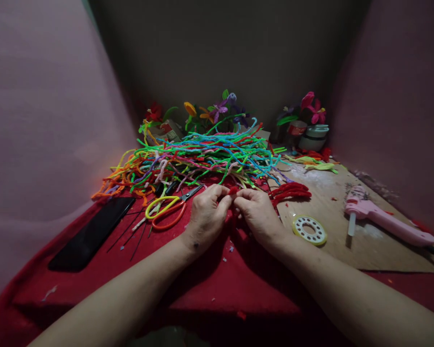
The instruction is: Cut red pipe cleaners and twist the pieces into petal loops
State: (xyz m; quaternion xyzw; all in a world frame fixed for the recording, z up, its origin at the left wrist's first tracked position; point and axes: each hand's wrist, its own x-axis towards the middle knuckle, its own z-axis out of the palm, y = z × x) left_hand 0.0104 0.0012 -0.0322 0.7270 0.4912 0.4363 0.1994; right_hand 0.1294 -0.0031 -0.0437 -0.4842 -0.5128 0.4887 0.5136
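Over the red cloth, my left hand (210, 210) and my right hand (257, 212) meet, fingertips pinched on a small red fuzzy piece (233, 191). Most of that piece is hidden by my fingers. Just left of my left hand lie scissors (169, 207) with yellow and orange handles, blades pointing up and right. Red pipe cleaners (291, 192) lie in a bundle beyond my right hand. A large tangled heap of coloured pipe cleaners (210, 156) spreads behind both hands.
A black phone (92, 236) and thin dark sticks (125, 232) lie at the left. On the brown board (321, 193) at the right are a yellow-rimmed tape roll (309, 230) and a pink glue gun (386, 219). Fuzzy flowers (220, 110) and a pale jar (314, 137) stand behind.
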